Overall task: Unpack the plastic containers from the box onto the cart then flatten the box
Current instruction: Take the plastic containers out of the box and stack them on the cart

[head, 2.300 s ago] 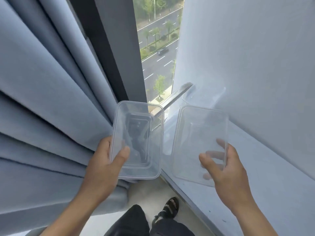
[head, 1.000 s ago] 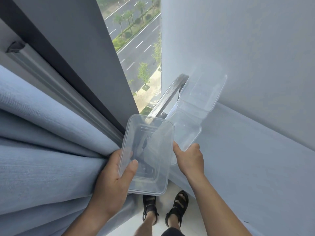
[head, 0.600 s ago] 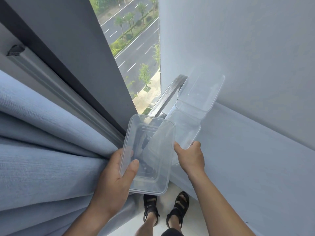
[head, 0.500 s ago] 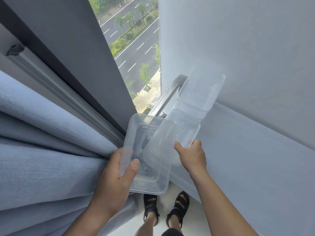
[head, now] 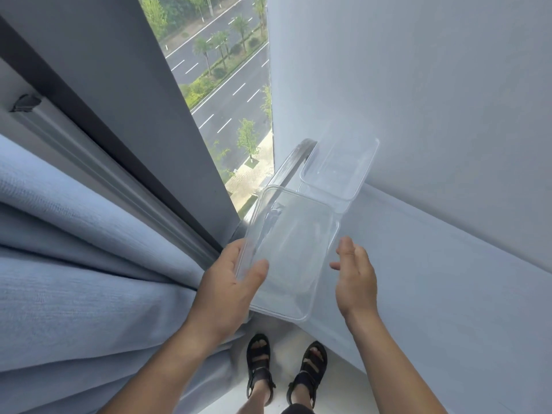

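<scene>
My left hand (head: 231, 282) grips the left rim of a clear rectangular plastic container (head: 294, 249), thumb over the edge, holding it above the near end of a white ledge (head: 433, 264). Another clear container (head: 340, 171) rests on the ledge in the far corner against the wall; a further one may lie beneath the held container, but the clear plastic makes that hard to tell. My right hand (head: 355, 276) hovers just right of the held container with fingers loosely spread, holding nothing. No box or cart is in view.
A grey-blue curtain (head: 74, 264) hangs at left beside a dark window frame (head: 125, 121). The window looks down on a road far below. A white wall (head: 433, 85) rises behind the ledge. My sandalled feet (head: 283, 369) stand on a pale floor.
My right hand let go of the container on the ledge and drew back, open. My left hand carried its container rightward, over the ledge and over where the placed one lay.
</scene>
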A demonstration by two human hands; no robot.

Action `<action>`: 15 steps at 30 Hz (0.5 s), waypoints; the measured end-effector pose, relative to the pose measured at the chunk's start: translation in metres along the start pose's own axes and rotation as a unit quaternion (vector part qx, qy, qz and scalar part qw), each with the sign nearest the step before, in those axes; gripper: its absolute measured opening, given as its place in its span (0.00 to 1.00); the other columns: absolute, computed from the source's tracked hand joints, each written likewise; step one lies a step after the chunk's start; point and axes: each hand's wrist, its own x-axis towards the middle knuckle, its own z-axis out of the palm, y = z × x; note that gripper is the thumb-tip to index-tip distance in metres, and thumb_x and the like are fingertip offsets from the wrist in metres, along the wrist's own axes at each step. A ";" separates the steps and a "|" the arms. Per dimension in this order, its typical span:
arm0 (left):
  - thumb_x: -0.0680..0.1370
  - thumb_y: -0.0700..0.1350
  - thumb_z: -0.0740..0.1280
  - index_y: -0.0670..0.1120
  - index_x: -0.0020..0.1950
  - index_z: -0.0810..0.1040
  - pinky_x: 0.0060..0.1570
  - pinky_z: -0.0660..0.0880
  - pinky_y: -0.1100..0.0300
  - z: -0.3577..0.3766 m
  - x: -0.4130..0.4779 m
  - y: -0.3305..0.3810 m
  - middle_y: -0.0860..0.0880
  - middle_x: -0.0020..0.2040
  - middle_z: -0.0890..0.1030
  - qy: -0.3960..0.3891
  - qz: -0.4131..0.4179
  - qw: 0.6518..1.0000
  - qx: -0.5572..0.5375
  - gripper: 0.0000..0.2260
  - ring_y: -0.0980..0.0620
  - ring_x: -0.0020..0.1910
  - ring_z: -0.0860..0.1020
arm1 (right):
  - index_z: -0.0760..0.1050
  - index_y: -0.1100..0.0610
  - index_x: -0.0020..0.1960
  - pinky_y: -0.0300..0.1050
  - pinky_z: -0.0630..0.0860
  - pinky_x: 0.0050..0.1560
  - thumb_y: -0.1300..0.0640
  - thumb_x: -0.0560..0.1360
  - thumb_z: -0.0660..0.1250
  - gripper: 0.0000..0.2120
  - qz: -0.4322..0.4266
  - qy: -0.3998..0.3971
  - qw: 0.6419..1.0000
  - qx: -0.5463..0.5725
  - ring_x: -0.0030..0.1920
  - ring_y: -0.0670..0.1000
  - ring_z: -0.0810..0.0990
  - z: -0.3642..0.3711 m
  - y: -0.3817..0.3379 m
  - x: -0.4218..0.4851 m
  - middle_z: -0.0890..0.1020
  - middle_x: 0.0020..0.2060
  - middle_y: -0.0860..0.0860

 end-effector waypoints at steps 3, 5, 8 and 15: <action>0.72 0.58 0.68 0.62 0.55 0.76 0.49 0.75 0.60 0.009 0.018 0.005 0.66 0.49 0.82 -0.025 -0.013 1.000 0.008 0.12 0.66 0.50 0.79 | 0.77 0.49 0.52 0.45 0.72 0.45 0.42 0.82 0.57 0.14 -0.021 -0.035 0.998 0.054 0.41 0.46 0.83 -0.008 -0.014 -0.001 0.82 0.49 0.46; 0.77 0.55 0.70 0.58 0.63 0.76 0.58 0.71 0.60 0.016 0.029 0.006 0.64 0.58 0.80 -0.044 -0.019 0.999 0.023 0.15 0.62 0.59 0.77 | 0.78 0.53 0.54 0.45 0.73 0.44 0.45 0.79 0.64 0.12 -0.033 -0.058 0.997 0.028 0.37 0.43 0.82 -0.008 -0.017 0.002 0.82 0.47 0.47; 0.79 0.52 0.68 0.50 0.69 0.75 0.58 0.70 0.60 0.024 0.044 0.004 0.58 0.62 0.77 -0.041 -0.036 0.998 0.042 0.19 0.56 0.64 0.75 | 0.76 0.52 0.59 0.51 0.78 0.53 0.44 0.74 0.70 0.18 -0.031 -0.047 0.998 -0.008 0.49 0.48 0.83 -0.002 -0.013 0.008 0.82 0.52 0.46; 0.78 0.50 0.69 0.56 0.56 0.75 0.48 0.74 0.62 0.035 0.055 -0.001 0.57 0.51 0.80 0.009 -0.027 0.998 0.064 0.08 0.56 0.52 0.78 | 0.75 0.50 0.57 0.49 0.78 0.54 0.50 0.75 0.70 0.12 -0.018 -0.025 0.999 -0.024 0.52 0.52 0.82 0.006 -0.008 0.017 0.81 0.51 0.44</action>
